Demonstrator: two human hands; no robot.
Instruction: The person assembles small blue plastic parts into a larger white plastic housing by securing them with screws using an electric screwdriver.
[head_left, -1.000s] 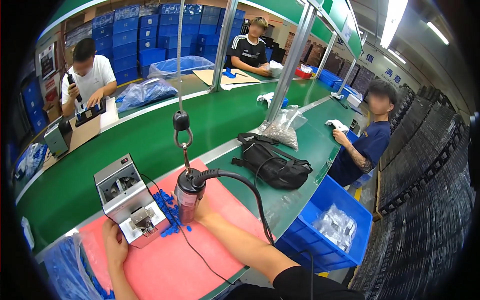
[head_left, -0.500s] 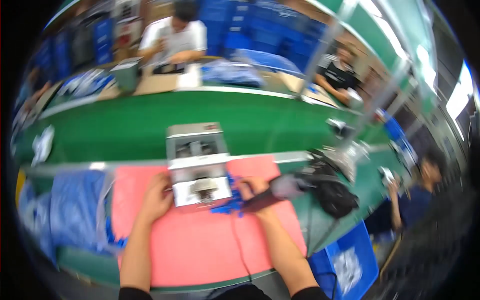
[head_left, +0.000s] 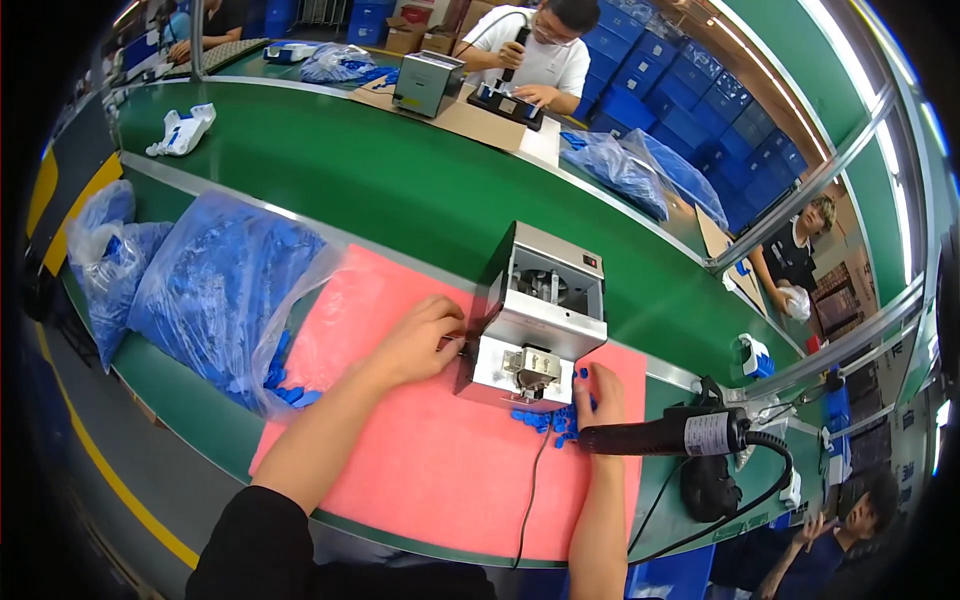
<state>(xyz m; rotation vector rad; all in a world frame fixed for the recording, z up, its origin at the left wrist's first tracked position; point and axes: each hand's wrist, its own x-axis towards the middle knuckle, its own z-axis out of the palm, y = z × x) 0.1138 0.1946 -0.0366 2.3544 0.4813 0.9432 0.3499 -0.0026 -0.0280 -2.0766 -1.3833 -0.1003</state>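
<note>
One machine [head_left: 538, 322] between left hand [head_left: 422, 340], right hand [head_left: 606, 402], grips part-curled, hold unclear; tool [head_left: 645, 437] tilted, earlier upright; mat [head_left: 430, 475] open nearside.

the screw feeder [head_left: 540, 325] has a casing of smooth, silvery metal with a satin sheen. the electric screwdriver [head_left: 635, 438] looks like dark, matt plastic, its pale label [head_left: 706, 435] smooth. small blue parts [head_left: 530, 417] appear plastic. the pink mat [head_left: 450, 480] is soft-looking and matt; the bag [head_left: 220, 290] is glossy, wrinkled clear plastic film. the green conveyor belt [head_left: 330, 160] is smooth, faintly glossy; the black sleeve [head_left: 255, 545], matt cloth.
</note>
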